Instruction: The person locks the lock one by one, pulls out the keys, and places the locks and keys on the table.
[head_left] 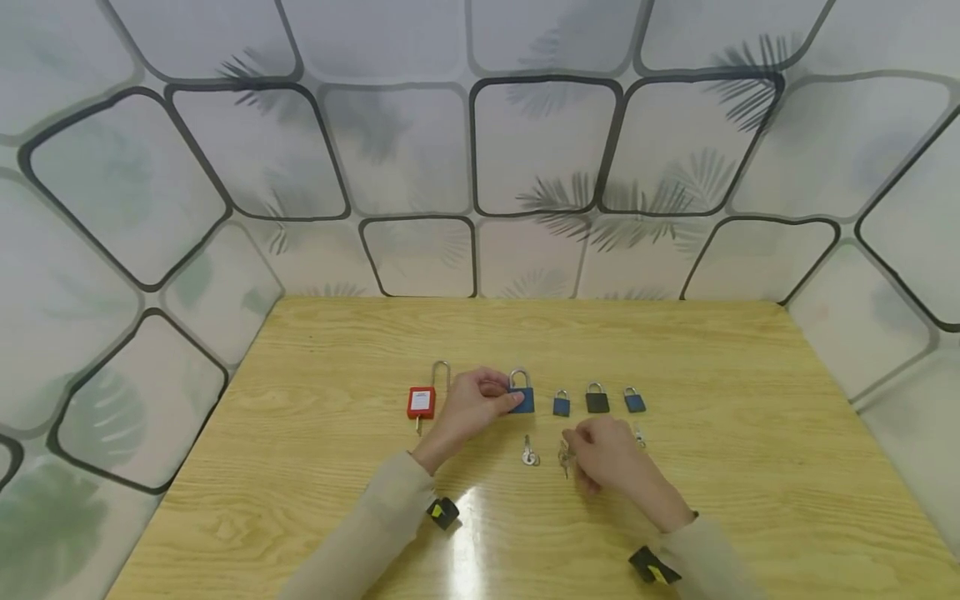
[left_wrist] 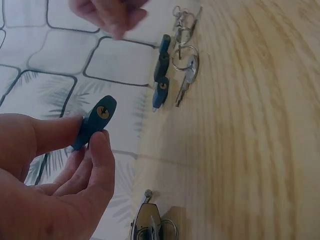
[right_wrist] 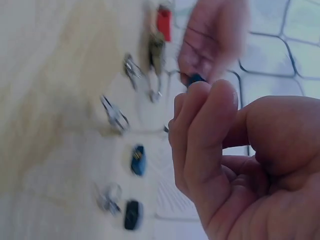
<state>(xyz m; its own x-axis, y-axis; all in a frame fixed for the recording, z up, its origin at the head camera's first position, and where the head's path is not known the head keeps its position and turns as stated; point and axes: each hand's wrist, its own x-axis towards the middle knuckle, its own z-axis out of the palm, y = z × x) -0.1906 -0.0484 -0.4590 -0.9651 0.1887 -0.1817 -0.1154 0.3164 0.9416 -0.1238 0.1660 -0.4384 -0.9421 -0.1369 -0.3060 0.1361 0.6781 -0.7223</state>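
My left hand (head_left: 472,404) pinches a blue padlock (head_left: 522,402) between thumb and fingers. Its shackle points up and away, and the brass keyhole in its base faces the left wrist view. My right hand (head_left: 611,454) hovers to the right with loosely curled fingers, and nothing shows in its grasp. Close by its fingertips, in the head view, is a bunch of small keys (head_left: 564,460). Another key set (head_left: 529,454) lies below the held padlock. In the right wrist view the curled fingers overlap the held padlock (right_wrist: 195,78).
A red padlock (head_left: 421,402) with a tall shackle stands at the left. A brass-coloured padlock (left_wrist: 148,220) shows beside it from the wrists. To the right stand a small blue padlock (head_left: 562,406), a black padlock (head_left: 597,402) and another blue padlock (head_left: 635,402), with keys (head_left: 640,435) before it.
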